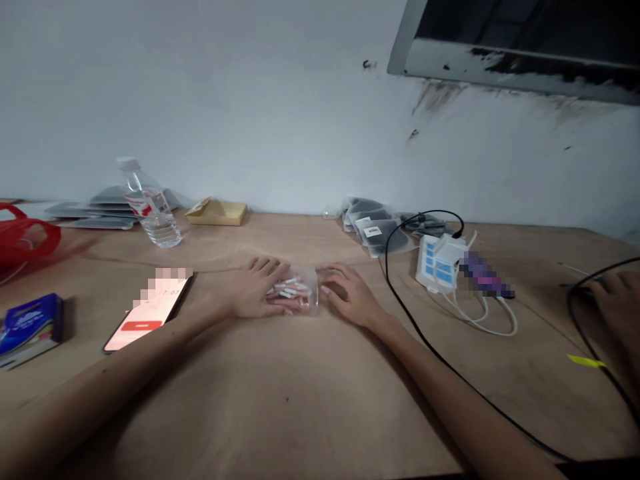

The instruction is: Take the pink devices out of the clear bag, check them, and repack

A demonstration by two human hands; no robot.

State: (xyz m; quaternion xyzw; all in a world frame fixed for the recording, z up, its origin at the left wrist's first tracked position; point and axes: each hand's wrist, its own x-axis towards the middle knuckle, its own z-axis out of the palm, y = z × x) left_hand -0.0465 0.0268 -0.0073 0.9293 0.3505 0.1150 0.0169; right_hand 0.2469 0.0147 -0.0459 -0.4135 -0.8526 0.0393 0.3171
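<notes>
A small clear plastic bag [300, 290] with several small white and red pieces inside lies on the wooden table [300, 400] straight ahead. My left hand [253, 290] rests palm down at the bag's left side, its fingers inside or under the bag's open end among the pieces. My right hand [350, 293] lies flat on the table at the bag's right edge, fingers extended and touching the plastic.
A phone [150, 310] lies left of my left forearm, a blue packet [30, 327] further left, a red bag [23, 240] at the far left. A water bottle [150, 207] and a yellow box [217, 212] stand at the back. A white power strip [440, 263], black cable [425, 340] and bagged items [380, 230] lie right. Another person's hand [617, 297] is at the right edge.
</notes>
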